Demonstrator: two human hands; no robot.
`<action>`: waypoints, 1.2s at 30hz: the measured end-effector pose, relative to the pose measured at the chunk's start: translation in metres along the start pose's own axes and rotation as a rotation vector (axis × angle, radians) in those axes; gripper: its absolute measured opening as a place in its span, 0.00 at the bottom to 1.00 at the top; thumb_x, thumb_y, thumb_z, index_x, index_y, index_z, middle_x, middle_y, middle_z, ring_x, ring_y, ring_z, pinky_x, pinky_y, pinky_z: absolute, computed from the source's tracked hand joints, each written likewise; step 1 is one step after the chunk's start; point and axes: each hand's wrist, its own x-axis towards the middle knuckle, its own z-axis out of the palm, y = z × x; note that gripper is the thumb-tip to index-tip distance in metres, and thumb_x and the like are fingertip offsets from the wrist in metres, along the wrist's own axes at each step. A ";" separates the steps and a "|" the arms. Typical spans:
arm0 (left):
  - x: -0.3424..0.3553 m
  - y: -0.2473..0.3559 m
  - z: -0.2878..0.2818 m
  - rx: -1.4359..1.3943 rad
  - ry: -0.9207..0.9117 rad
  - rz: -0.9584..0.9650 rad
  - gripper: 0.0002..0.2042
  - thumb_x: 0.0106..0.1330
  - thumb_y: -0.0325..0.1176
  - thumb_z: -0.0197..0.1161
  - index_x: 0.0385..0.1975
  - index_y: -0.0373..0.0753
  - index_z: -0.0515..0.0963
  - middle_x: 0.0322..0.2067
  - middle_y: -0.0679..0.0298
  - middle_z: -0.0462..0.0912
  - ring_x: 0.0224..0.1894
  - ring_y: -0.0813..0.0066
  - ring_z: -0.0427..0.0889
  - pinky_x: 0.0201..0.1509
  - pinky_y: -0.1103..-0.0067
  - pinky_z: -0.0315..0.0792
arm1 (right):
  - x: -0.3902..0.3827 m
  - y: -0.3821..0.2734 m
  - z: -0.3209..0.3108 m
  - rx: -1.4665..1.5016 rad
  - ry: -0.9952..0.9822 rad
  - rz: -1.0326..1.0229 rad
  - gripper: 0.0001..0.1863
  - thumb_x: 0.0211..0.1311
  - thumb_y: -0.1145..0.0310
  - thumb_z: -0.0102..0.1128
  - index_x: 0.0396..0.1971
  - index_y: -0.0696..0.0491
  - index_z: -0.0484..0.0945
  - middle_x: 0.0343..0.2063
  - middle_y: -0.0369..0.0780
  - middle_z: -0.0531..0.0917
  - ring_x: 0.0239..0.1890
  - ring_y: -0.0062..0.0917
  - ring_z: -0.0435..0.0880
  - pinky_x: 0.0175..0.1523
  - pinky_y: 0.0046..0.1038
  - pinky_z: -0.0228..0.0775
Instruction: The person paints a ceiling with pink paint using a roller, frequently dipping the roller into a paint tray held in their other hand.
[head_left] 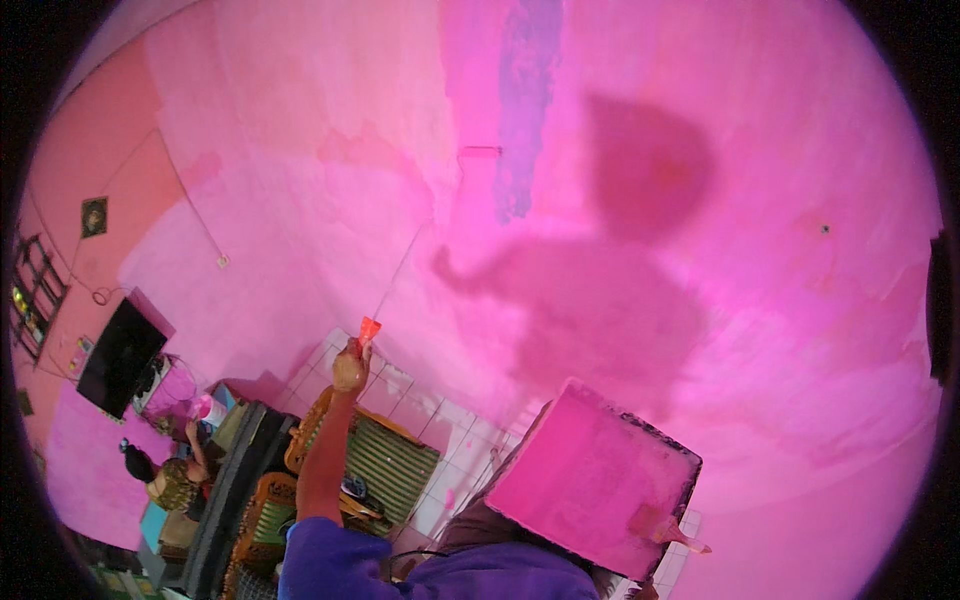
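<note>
My left arm reaches forward and to the left. My left hand (pixel 350 370) is closed around the orange handle of a long-framed paint roller (pixel 481 151). The roller's pink head is against the wall, beside a bluish-purple strip. In front of my body, on the right, a square paint tub (pixel 565 470) coated in wet pink paint is tilted. A paintbrush (pixel 670 528) rests at its near right corner, its handle past the rim. Only a little of my right hand (pixel 645 592) shows at the tub's lower edge, holding it; most of its fingers are hidden.
Pink-painted wall (pixel 580 300) spans ahead, carrying my shadow. Wooden chairs with green striped cushions (pixel 385 460) stand at lower left on white floor tiles (pixel 450 430). Beyond are another person (pixel 172 485), a black television (pixel 122 358) and a white bucket (pixel 210 409).
</note>
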 end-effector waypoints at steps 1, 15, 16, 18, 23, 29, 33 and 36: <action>0.001 0.001 -0.006 0.030 0.026 0.003 0.13 0.62 0.41 0.51 0.30 0.36 0.66 0.19 0.45 0.74 0.23 0.44 0.74 0.24 0.59 0.67 | -0.004 0.002 0.000 -0.117 -0.010 -0.086 0.24 0.56 0.50 0.46 0.27 0.58 0.78 0.18 0.36 0.76 0.14 0.17 0.67 0.17 0.19 0.58; 0.111 -0.058 -0.014 0.129 0.050 0.059 0.15 0.64 0.44 0.48 0.29 0.35 0.63 0.19 0.45 0.74 0.22 0.43 0.73 0.23 0.59 0.65 | -0.023 -0.033 0.017 0.207 0.017 0.223 0.22 0.57 0.51 0.49 0.29 0.57 0.77 0.19 0.36 0.75 0.14 0.18 0.68 0.17 0.19 0.58; 0.121 -0.057 -0.017 0.170 0.086 0.049 0.16 0.64 0.44 0.48 0.29 0.35 0.63 0.20 0.45 0.74 0.23 0.42 0.73 0.23 0.58 0.65 | -0.029 -0.042 0.018 0.227 0.027 0.225 0.22 0.57 0.51 0.49 0.29 0.57 0.77 0.19 0.36 0.75 0.14 0.18 0.68 0.17 0.19 0.58; 0.150 -0.043 -0.034 0.210 0.132 0.054 0.17 0.64 0.46 0.47 0.29 0.35 0.64 0.20 0.44 0.74 0.24 0.42 0.73 0.25 0.58 0.65 | -0.040 -0.056 0.016 0.273 0.013 0.213 0.22 0.57 0.51 0.49 0.29 0.57 0.77 0.19 0.35 0.75 0.14 0.18 0.68 0.17 0.20 0.58; 0.198 -0.010 -0.065 0.174 0.157 0.118 0.17 0.65 0.45 0.45 0.32 0.35 0.65 0.22 0.43 0.75 0.26 0.42 0.73 0.28 0.56 0.64 | -0.031 -0.038 0.009 0.263 -0.179 0.223 0.19 0.56 0.53 0.52 0.31 0.57 0.75 0.22 0.38 0.76 0.18 0.19 0.72 0.20 0.20 0.64; 0.133 -0.065 -0.035 0.272 -0.016 0.039 0.16 0.64 0.45 0.45 0.36 0.36 0.66 0.24 0.45 0.75 0.28 0.43 0.74 0.29 0.57 0.66 | -0.023 -0.001 0.017 0.187 -0.088 0.269 0.18 0.57 0.54 0.51 0.27 0.57 0.73 0.21 0.38 0.74 0.20 0.21 0.71 0.22 0.22 0.64; 0.115 -0.071 -0.039 0.296 0.014 0.011 0.17 0.64 0.48 0.45 0.34 0.39 0.65 0.24 0.46 0.76 0.30 0.45 0.75 0.29 0.57 0.67 | -0.017 0.014 0.022 0.158 -0.089 0.231 0.19 0.57 0.54 0.49 0.24 0.57 0.73 0.18 0.37 0.72 0.19 0.22 0.69 0.22 0.24 0.61; 0.132 -0.063 -0.079 0.330 -0.015 -0.006 0.17 0.63 0.50 0.45 0.33 0.39 0.65 0.24 0.47 0.76 0.29 0.44 0.75 0.29 0.57 0.67 | -0.015 0.024 0.024 0.154 -0.106 0.219 0.20 0.58 0.54 0.47 0.21 0.57 0.72 0.16 0.37 0.71 0.19 0.22 0.68 0.22 0.26 0.59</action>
